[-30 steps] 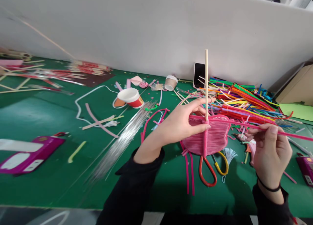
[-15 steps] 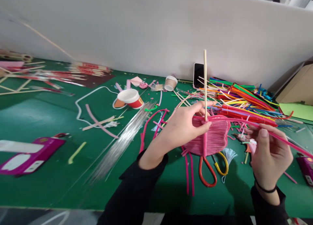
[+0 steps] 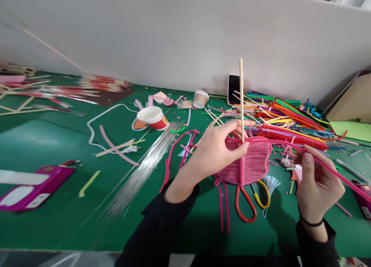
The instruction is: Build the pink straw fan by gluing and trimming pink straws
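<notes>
My left hand [image 3: 220,141] is closed around the upper edge of a pink fan-shaped piece [image 3: 256,162] wound with fuzzy strands. A pale wooden stick [image 3: 241,93] rises upright from its middle, by my thumb. Between the thumb and fingers of my right hand [image 3: 319,185] runs a long pink pipe cleaner [image 3: 292,144], reaching from the fan's top edge out to the right. Below the fan, scissors with a red and a yellow handle [image 3: 245,216] lie on the table, their blades hidden. A light blue tassel [image 3: 271,185] is beside them.
Bundles of coloured pipe cleaners [image 3: 290,116] lie at the back right, near a phone [image 3: 233,89] against the wall. Left of my hands are thin metal wires [image 3: 145,166], a paper cup [image 3: 153,118] and a purple device [image 3: 37,185] on the green table [image 3: 110,220].
My right hand has shifted slightly left and down along with the pink pipe cleaner. My left hand keeps its hold on the fan. The whole view has moved a little.
</notes>
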`<state>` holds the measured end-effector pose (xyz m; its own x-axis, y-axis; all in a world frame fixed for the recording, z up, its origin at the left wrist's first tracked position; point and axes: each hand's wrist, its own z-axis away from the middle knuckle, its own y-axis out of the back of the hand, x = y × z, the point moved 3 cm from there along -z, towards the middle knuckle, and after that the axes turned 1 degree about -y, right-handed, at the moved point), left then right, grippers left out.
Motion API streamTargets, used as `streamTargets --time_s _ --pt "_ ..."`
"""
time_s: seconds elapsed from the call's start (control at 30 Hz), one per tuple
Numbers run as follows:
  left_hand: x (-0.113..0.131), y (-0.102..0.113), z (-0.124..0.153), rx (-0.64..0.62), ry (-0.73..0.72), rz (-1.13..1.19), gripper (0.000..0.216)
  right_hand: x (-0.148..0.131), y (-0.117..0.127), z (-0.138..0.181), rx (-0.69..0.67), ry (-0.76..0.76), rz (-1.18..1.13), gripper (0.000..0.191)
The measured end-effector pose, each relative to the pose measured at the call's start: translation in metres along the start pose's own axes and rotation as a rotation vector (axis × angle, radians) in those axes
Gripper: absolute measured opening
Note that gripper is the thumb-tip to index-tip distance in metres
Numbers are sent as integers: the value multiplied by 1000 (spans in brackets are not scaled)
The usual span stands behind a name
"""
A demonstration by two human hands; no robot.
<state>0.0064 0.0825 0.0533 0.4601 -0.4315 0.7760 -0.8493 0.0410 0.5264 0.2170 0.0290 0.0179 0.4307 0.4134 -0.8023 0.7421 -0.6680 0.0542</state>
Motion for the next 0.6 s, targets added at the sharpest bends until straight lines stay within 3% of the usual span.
streamTargets --time_s 0.27,0.6 --pt "-1 -1 -1 12 -21 10 9 5 1 8 50 308 9 28" --pt "-1 -1 0 5 -28 -15 8 5 2 5 114 248 29 25"
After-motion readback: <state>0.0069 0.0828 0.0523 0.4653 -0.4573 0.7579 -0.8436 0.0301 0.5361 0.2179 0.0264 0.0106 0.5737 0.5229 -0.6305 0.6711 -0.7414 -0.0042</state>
